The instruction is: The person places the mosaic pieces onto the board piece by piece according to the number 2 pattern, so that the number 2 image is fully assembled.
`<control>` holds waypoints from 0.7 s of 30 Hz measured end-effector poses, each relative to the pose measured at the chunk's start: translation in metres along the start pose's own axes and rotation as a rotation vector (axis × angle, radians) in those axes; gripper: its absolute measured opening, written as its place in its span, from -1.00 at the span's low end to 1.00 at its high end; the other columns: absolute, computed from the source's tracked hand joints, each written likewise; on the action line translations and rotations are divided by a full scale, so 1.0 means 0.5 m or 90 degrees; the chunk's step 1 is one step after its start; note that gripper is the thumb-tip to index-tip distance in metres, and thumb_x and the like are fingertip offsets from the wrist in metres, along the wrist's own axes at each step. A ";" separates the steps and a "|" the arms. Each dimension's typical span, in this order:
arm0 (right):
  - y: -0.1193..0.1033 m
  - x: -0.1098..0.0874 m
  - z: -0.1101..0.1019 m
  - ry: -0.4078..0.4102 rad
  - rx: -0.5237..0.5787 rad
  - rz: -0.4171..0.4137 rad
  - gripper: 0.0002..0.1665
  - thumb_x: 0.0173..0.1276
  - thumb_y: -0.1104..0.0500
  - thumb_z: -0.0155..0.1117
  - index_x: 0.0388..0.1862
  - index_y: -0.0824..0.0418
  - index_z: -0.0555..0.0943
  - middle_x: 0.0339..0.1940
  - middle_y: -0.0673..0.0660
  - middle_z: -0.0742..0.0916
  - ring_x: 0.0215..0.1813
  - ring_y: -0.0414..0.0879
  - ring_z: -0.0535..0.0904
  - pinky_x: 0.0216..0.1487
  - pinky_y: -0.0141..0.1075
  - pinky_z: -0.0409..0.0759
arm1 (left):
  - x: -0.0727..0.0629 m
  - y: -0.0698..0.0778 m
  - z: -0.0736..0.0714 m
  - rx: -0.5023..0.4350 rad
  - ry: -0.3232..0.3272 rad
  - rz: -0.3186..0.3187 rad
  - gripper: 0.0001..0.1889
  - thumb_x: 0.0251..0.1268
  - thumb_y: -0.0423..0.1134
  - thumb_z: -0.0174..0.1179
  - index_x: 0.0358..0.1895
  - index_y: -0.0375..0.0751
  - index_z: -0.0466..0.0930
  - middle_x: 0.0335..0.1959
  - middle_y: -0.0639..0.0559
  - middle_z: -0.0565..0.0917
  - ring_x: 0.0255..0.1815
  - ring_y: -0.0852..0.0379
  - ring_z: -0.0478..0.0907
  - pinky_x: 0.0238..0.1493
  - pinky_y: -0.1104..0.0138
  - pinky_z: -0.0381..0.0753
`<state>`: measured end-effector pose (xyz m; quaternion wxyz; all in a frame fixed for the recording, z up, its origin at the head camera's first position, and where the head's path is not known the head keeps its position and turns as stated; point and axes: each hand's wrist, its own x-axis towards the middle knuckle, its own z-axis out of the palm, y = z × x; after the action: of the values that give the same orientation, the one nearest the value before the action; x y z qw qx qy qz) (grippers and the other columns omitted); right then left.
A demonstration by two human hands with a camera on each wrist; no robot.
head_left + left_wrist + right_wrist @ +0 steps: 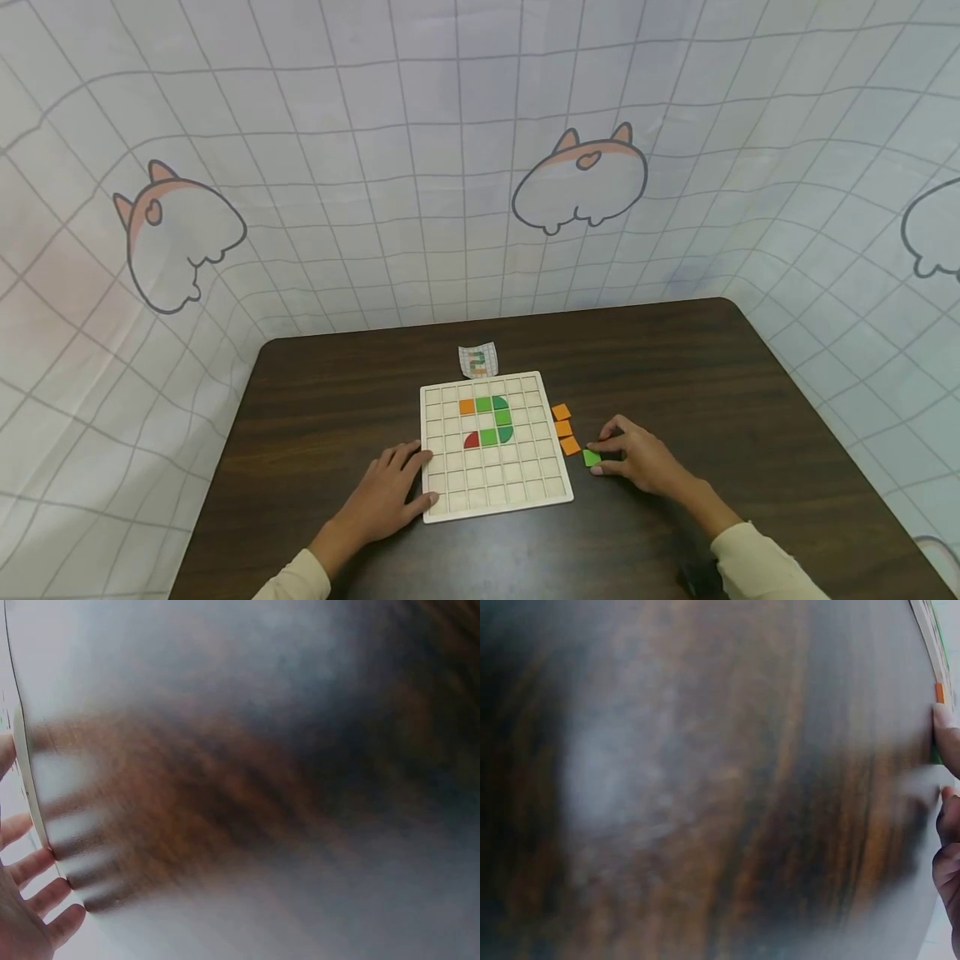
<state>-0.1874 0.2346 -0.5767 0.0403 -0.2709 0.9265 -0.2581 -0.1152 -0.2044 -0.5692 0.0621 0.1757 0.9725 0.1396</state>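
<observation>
A white gridded board lies on the dark wooden table. On it, orange, green and red tiles form a hooked shape, some square, some quarter-round. My left hand rests at the board's left edge, fingers spread and fingertips touching the rim; the left wrist view shows the same hand at the edge. Right of the board, my right hand pinches a green square tile between thumb and fingers, at table level. The right wrist view catches only part of this hand at its right border.
Three orange square tiles lie in a column along the board's right edge, beside the green tile. A small paper card with a printed coloured pattern lies behind the board. A white gridded curtain surrounds the table's far and side edges.
</observation>
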 end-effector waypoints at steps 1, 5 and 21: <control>0.000 -0.001 0.001 0.003 0.002 -0.003 -0.52 0.15 -0.02 0.55 0.07 0.07 0.77 -0.07 -0.10 0.55 -0.11 -0.22 0.49 -0.16 -0.30 0.50 | 0.000 0.000 0.001 -0.001 -0.001 -0.002 -0.29 0.40 0.27 0.13 0.47 -0.05 0.34 0.48 -0.15 0.34 0.43 -0.20 0.32 0.29 -0.18 0.37; 0.001 -0.004 0.006 0.019 0.008 -0.024 -0.55 0.16 0.00 0.55 0.05 0.09 0.78 -0.08 -0.11 0.55 -0.13 -0.24 0.48 -0.17 -0.31 0.50 | 0.000 0.001 0.003 0.000 0.001 -0.008 -0.30 0.40 0.26 0.13 0.47 -0.04 0.34 0.48 -0.14 0.33 0.44 -0.19 0.31 0.31 -0.17 0.36; -0.012 0.003 -0.003 -0.015 0.002 0.008 -0.70 0.37 0.08 0.38 0.04 0.07 0.59 -0.18 -0.10 0.68 -0.17 -0.21 0.61 -0.11 -0.18 0.62 | 0.001 0.003 0.002 0.010 0.001 -0.009 -0.29 0.39 0.28 0.13 0.46 -0.04 0.35 0.48 -0.15 0.33 0.44 -0.19 0.31 0.31 -0.16 0.37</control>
<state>-0.1858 0.2301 -0.5722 0.0535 -0.2682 0.9272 -0.2560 -0.1153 -0.2026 -0.5696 0.0610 0.1689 0.9749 0.1319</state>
